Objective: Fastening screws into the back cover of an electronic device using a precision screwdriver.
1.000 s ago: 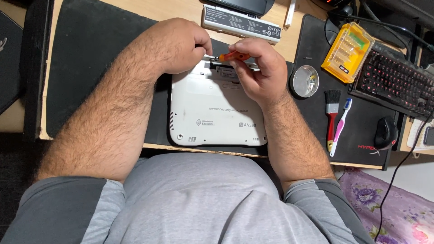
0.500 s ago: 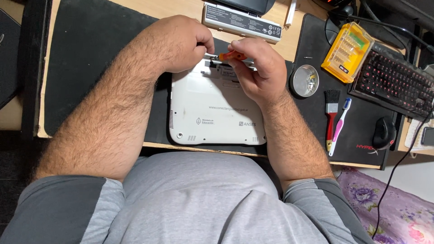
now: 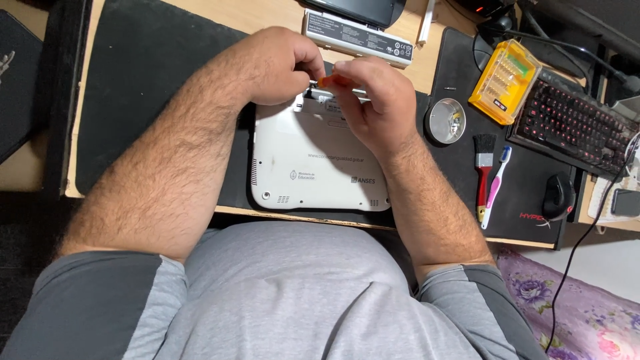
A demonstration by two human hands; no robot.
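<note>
Pinching an orange screwdriver (image 3: 335, 81), right hand (image 3: 377, 107) meets curled left hand (image 3: 277, 67) over laptop (image 3: 313, 167).

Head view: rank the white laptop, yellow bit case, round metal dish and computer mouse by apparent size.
1. White laptop
2. Yellow bit case
3. Round metal dish and computer mouse look about alike, so no ranking between them.

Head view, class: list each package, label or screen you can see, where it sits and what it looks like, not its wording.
Battery label: far desk edge, long white strip, dark print.
Bit case: right of hands, yellow box, clear lid.
Laptop base markings: white underside, small grey logos.
</note>
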